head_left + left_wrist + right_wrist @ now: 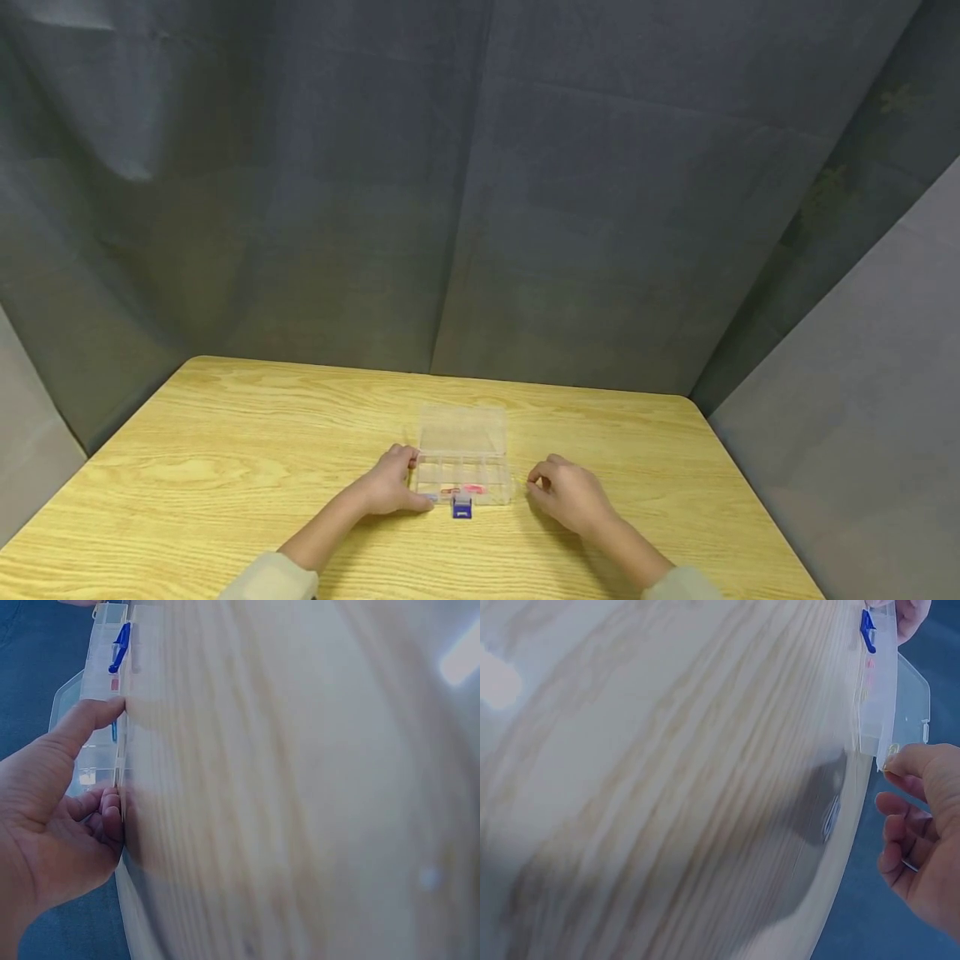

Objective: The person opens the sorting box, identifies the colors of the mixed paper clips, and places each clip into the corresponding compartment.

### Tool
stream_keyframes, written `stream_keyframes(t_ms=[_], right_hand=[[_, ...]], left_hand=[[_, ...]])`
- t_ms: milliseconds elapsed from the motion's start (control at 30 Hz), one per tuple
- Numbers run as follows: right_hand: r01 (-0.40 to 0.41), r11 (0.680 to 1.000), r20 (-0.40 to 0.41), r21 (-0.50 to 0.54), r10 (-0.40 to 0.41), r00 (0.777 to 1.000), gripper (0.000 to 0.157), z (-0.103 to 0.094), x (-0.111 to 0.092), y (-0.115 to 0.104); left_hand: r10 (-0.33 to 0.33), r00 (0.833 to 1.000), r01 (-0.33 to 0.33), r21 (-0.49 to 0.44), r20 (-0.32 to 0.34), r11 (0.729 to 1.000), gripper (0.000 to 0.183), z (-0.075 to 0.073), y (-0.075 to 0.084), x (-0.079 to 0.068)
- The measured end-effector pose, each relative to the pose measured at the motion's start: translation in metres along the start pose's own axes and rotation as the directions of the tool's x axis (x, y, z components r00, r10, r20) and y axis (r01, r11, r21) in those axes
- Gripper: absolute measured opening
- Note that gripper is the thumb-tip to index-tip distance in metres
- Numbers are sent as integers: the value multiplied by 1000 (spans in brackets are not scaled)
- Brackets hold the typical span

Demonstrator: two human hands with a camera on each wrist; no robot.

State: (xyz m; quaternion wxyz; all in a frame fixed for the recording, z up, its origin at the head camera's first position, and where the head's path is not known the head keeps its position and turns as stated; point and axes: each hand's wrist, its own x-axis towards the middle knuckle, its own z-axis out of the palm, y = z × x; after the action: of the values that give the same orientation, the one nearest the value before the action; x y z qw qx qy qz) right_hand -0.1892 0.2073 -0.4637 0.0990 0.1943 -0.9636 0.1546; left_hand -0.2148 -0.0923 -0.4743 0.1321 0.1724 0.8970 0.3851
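Note:
A clear plastic compartment box (462, 471) lies on the table with its see-through lid (462, 429) raised at the back. A blue latch (462, 507) sticks out at its front edge. My left hand (392, 483) grips the box's left end, thumb at the front corner and fingers along the side. Just off the box's right end, my right hand (570, 496) pinches a small thin yellow piece (892, 752) between thumb and index finger. Its other fingers are loosely curled. Small pink-red pieces (474, 489) lie in a front compartment, and a blue piece (115, 730) shows near my left thumb.
The box stands on a light wood-grain table (285, 433) with rounded far corners. A dark grey curtain (337, 208) hangs behind the table, and lighter grey panels (862, 400) flank it.

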Motion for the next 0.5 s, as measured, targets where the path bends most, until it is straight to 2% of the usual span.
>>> stream_keyframes(t_ms=[500], right_hand=[[30,1000,1,3,-30,1000,6,4,10,-16]], left_hand=[[1,1000,-1,-4,4,1000,71,0,0,-1]])
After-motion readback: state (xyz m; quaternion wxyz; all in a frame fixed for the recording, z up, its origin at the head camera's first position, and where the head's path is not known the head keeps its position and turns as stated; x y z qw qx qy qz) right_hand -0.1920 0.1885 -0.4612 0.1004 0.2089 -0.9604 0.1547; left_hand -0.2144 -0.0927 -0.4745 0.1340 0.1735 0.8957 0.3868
